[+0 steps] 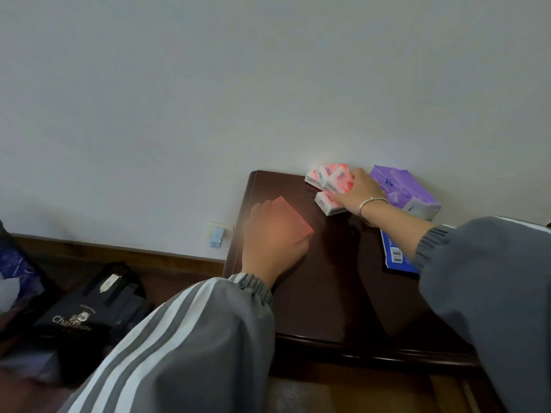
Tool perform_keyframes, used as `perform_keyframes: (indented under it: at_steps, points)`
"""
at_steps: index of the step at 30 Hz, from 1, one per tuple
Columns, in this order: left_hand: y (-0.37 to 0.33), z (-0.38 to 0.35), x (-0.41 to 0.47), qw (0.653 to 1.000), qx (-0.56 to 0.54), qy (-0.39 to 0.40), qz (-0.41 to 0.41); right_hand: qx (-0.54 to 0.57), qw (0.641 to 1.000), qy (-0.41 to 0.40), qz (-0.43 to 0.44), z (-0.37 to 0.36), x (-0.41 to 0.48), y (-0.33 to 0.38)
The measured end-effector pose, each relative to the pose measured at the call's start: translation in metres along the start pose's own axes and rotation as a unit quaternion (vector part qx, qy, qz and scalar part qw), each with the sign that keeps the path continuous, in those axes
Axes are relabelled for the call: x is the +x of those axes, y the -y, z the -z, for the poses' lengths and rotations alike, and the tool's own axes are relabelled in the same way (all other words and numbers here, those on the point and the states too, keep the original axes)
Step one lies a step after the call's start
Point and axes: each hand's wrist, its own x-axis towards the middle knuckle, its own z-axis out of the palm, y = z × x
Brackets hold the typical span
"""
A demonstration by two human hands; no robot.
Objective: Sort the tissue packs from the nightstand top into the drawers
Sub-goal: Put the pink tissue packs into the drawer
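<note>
On the dark wooden nightstand top (328, 278), my left hand (271, 242) is closed around a red-pink tissue pack (293, 217) near the left edge. My right hand (359, 193) reaches to the back by the wall and lies flat on a cluster of small pink-and-white tissue packs (328, 177), fingers spread over them; one more small pack (329, 202) sits just under the palm. A large purple tissue pack (402, 186) lies to the right by the wall. A blue tissue pack (396, 251) is partly hidden under my right forearm.
A white wall rises behind the nightstand. A wall socket with a blue-grey charger (217, 234) sits left of it. A black bag (89, 311) and other dark items lie on the floor at left. The nightstand's front edge (372, 350) runs below my arms.
</note>
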Motion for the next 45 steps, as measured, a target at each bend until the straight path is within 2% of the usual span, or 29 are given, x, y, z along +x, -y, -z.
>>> perform_keyframes:
  at_steps: [2,4,7,13,18,21,28,31,34,36,40,43,45]
  points:
    - [0.001,-0.001,0.0,1.0,0.0,-0.002,0.0,-0.097,0.988,0.037,0.111,0.007,-0.003,-0.012]
    - [0.002,-0.002,0.001,1.0,0.001,-0.003,0.002,-0.162,0.97,0.082,0.161,0.012,-0.003,-0.02]
    - [0.002,-0.002,0.0,1.0,-0.007,-0.002,0.003,-0.154,0.964,0.128,0.176,0.014,0.0,-0.018]
    - [-0.001,0.0,0.001,0.999,-0.01,-0.03,0.017,-0.157,0.954,0.146,0.211,0.012,-0.011,-0.019]
    - [-0.002,-0.001,0.001,0.996,0.032,-0.061,0.051,-0.245,0.923,0.15,0.254,0.014,-0.029,-0.019]
    - [0.0,0.0,0.002,0.991,0.03,-0.072,0.109,-0.224,0.929,0.162,0.247,0.013,-0.04,-0.017]
    - [0.001,0.004,-0.005,0.99,0.014,-0.017,0.141,-0.201,0.95,0.115,0.209,0.012,-0.079,-0.018]
    - [0.0,0.016,-0.019,0.99,0.03,0.012,0.14,-0.114,0.978,0.063,0.165,0.017,-0.114,-0.026]
    - [-0.002,0.036,-0.045,0.99,0.01,0.035,0.135,0.067,0.992,0.048,0.097,0.024,-0.168,-0.045]
    - [-0.005,0.052,-0.07,0.988,-0.028,0.04,0.148,0.167,0.983,0.062,0.052,0.029,-0.21,-0.065]
    - [-0.026,0.088,-0.134,0.976,-0.118,0.029,0.179,0.257,0.96,0.105,-0.035,0.03,-0.287,-0.11]
    - [-0.057,0.108,-0.189,0.984,-0.103,0.055,0.131,0.329,0.938,0.039,-0.099,0.029,-0.327,-0.139]
    - [-0.081,0.113,-0.218,0.986,-0.078,0.109,0.101,0.353,0.928,0.001,-0.12,0.027,-0.342,-0.152]
